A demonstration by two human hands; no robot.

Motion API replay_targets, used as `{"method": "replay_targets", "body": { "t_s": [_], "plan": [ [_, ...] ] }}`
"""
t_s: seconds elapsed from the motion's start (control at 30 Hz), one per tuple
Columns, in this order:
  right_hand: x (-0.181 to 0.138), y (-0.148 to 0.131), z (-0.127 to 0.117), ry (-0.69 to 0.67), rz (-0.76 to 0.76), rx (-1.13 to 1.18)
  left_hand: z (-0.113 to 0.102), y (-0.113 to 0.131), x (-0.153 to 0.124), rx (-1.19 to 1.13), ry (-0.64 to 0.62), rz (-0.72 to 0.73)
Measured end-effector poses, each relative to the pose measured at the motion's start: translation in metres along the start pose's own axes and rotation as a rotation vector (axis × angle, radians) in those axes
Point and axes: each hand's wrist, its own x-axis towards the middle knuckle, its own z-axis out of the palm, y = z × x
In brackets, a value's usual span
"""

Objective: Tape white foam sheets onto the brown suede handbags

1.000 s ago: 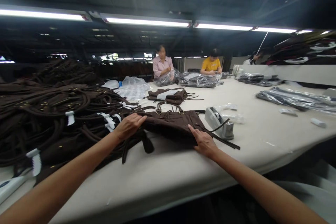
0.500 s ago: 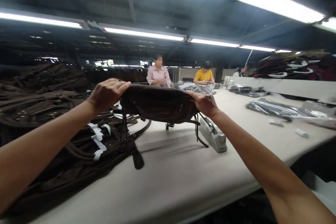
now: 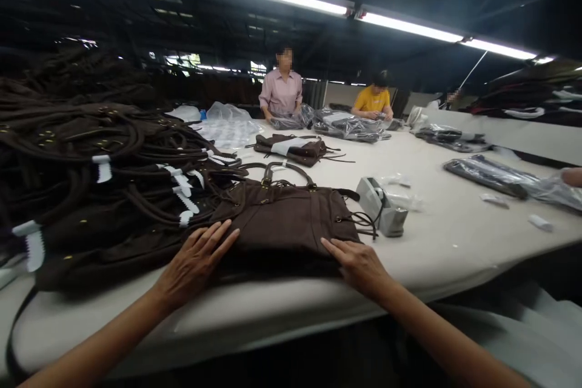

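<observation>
A dark brown fabric handbag point(image 3: 286, 218) lies flat near the front edge of the pale work table point(image 3: 436, 242), handles pointing away from me. My left hand point(image 3: 195, 260) rests open, fingers spread, on its near left corner. My right hand point(image 3: 359, 264) lies flat and open on its near right corner. Thin brown cords trail from the bag's right side toward a grey tape dispenser point(image 3: 381, 206).
A big heap of brown bags with white tags point(image 3: 91, 176) fills the table's left. Another brown bag point(image 3: 291, 150) lies farther back. Bagged goods in clear plastic point(image 3: 500, 176) lie at the right. Two people point(image 3: 282, 88) work at the far end.
The bag, held up in the air half a second ago, is now laid flat on the table. Both hands have let go of its edges and rest open on it.
</observation>
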Motion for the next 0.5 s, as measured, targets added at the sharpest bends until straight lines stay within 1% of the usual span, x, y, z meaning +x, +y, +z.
{"method": "replay_targets", "body": {
  "t_s": [0.07, 0.13, 0.23, 0.3, 0.33, 0.4, 0.5],
  "plan": [
    [0.004, -0.006, -0.005, -0.038, 0.039, 0.017, -0.003, -0.001, 0.012, -0.031, 0.023, 0.052],
    [0.005, -0.017, -0.005, -0.007, 0.066, 0.030, -0.001, -0.004, 0.015, -0.043, 0.037, 0.116],
    [0.009, -0.033, 0.001, 0.052, 0.066, 0.022, 0.014, -0.011, 0.010, -0.071, 0.030, 0.239],
    [0.014, -0.039, 0.003, 0.060, 0.059, 0.010, 0.025, -0.019, 0.008, -0.139, -0.014, 0.260],
    [0.016, -0.041, 0.003, 0.059, 0.054, 0.010, 0.027, -0.023, 0.010, -0.186, -0.057, 0.231],
    [0.022, -0.043, 0.001, 0.051, 0.047, 0.031, 0.026, -0.031, 0.020, -0.274, -0.203, 0.100],
    [0.029, -0.050, -0.003, 0.033, 0.029, 0.083, 0.010, -0.038, 0.047, -0.384, -0.452, -0.104]
  ]
}}
